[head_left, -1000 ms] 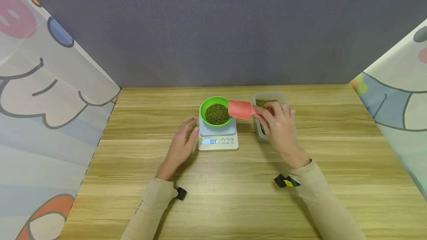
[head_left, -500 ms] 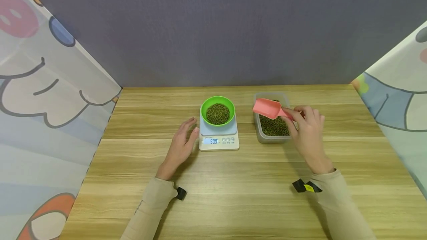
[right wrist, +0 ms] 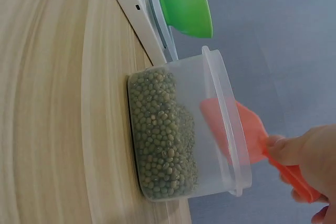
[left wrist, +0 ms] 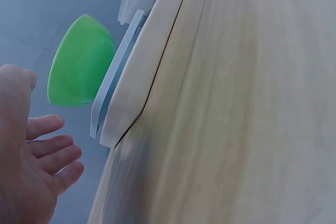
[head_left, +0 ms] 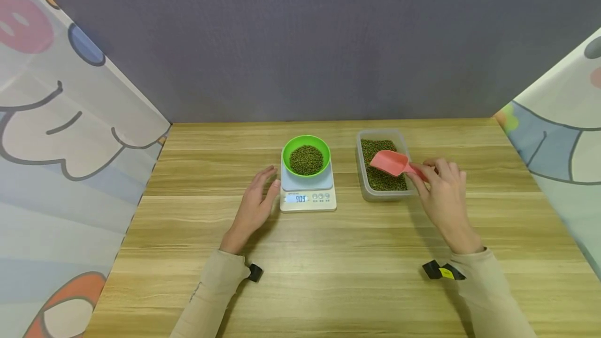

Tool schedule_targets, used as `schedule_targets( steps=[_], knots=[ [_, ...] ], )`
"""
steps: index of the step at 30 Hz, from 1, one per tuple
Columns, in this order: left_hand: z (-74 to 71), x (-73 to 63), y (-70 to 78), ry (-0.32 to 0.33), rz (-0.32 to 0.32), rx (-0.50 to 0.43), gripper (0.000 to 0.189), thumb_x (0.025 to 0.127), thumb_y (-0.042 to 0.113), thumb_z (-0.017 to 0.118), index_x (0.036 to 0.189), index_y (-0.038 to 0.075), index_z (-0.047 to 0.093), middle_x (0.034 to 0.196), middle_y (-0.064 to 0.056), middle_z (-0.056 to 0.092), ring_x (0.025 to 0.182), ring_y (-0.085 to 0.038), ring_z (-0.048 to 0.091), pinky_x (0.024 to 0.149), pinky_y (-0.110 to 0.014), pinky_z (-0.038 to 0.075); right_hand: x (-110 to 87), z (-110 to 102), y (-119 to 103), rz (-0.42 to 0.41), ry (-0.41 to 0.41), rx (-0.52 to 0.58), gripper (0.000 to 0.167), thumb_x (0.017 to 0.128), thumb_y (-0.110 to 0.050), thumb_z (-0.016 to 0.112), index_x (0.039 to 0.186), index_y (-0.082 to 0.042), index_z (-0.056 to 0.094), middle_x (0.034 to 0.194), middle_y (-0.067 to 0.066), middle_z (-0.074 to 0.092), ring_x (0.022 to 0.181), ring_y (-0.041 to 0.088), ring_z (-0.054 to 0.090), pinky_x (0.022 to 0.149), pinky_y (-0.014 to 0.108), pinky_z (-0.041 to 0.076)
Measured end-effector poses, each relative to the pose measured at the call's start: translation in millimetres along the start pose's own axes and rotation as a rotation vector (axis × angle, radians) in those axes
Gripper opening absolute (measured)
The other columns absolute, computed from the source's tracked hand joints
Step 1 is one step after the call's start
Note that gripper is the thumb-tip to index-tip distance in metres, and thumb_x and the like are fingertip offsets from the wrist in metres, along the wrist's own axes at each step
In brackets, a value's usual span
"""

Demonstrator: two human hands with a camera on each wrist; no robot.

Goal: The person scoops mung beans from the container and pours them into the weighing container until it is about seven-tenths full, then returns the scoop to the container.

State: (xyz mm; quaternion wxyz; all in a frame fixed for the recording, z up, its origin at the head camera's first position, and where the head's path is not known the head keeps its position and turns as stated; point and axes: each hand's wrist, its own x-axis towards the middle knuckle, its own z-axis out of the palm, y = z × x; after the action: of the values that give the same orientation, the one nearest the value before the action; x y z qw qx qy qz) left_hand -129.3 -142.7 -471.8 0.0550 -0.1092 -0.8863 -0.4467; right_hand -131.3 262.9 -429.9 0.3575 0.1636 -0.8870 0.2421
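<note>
My right hand (head_left: 443,192) pinches the handle of a pink scoop (head_left: 389,163). In the right wrist view the scoop's blade (right wrist: 247,129) dips below the rim of a clear plastic container (right wrist: 199,77), above the mung beans (right wrist: 157,135) inside. No beans show on the blade. A green bowl (head_left: 306,141) holding mung beans (head_left: 306,160) stands on a white digital kitchen scale (head_left: 307,203), whose display reads 90.9. Beside the scale's left edge lies my left hand (head_left: 253,207), fingers relaxed and holding nothing; the left wrist view shows its fingers (left wrist: 58,156) apart from the bowl.
The wooden table (head_left: 328,275) reaches back to a dark grey panel (head_left: 310,40). Cartoon-printed sheets (head_left: 70,119) flank it on both sides. A gap of bare tabletop separates the scale from the container.
My right hand has carried the scoop rightward from beside the bowl to the container and lowered it there. The left hand, bowl and scale reading have stayed the same.
</note>
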Motion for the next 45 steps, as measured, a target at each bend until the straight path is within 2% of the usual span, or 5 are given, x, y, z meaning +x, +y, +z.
schedule_targets(
  steps=[5,7,13,36,45],
  knots=[
    [-0.1,0.3,-0.3,0.004,0.0,0.003,0.051,0.111,0.035,0.045,0.147,0.001,0.052,0.157,-0.019,0.046,0.146,-0.038,0.043,0.121,-0.056,0.034,-2.1,-4.0,-1.2,-0.005,-0.057,-0.039,0.066,0.102,-0.054,0.05,0.099,0.006,0.076,0.092,0.023,0.062,0.076,0.042,0.046,0.066,0.044,0.022],
    [-0.4,0.4,-0.2,0.004,0.003,0.0,0.051,0.111,0.035,0.046,0.147,0.001,0.052,0.157,-0.019,0.046,0.146,-0.039,0.043,0.121,-0.056,0.034,-2.4,-4.9,-2.2,-0.005,-0.08,-0.046,0.05,0.1,-0.042,0.063,0.1,0.007,0.076,0.093,0.023,0.061,0.077,0.043,0.046,0.066,0.046,0.023],
    [-0.8,0.4,-0.1,0.003,-0.004,0.0,0.051,0.111,0.036,0.046,0.148,0.001,0.052,0.158,-0.018,0.046,0.146,-0.038,0.042,0.122,-0.056,0.033,-2.0,-5.6,-5.8,0.013,-0.123,-0.073,0.028,0.077,-0.002,0.086,0.1,0.01,0.075,0.091,0.025,0.061,0.078,0.043,0.047,0.067,0.049,0.025],
    [0.1,0.3,0.1,0.008,-0.003,0.004,0.05,0.111,0.035,0.046,0.147,0.001,0.052,0.157,-0.018,0.046,0.146,-0.038,0.042,0.122,-0.056,0.033,4.2,-0.2,-21.5,0.109,-0.273,-0.144,0.02,0.09,-0.005,0.078,0.099,0.012,0.074,0.092,0.029,0.064,0.086,0.045,0.053,0.073,0.053,0.032],
    [1.5,1.0,-0.9,0.003,-0.001,0.002,0.05,0.111,0.035,0.045,0.148,0.001,0.052,0.158,-0.018,0.046,0.146,-0.038,0.042,0.122,-0.055,0.033,8.9,7.6,-21.5,0.102,-0.245,-0.137,0.018,0.089,-0.003,0.078,0.096,0.013,0.073,0.09,0.03,0.063,0.082,0.046,0.053,0.07,0.052,0.033]
  ],
)
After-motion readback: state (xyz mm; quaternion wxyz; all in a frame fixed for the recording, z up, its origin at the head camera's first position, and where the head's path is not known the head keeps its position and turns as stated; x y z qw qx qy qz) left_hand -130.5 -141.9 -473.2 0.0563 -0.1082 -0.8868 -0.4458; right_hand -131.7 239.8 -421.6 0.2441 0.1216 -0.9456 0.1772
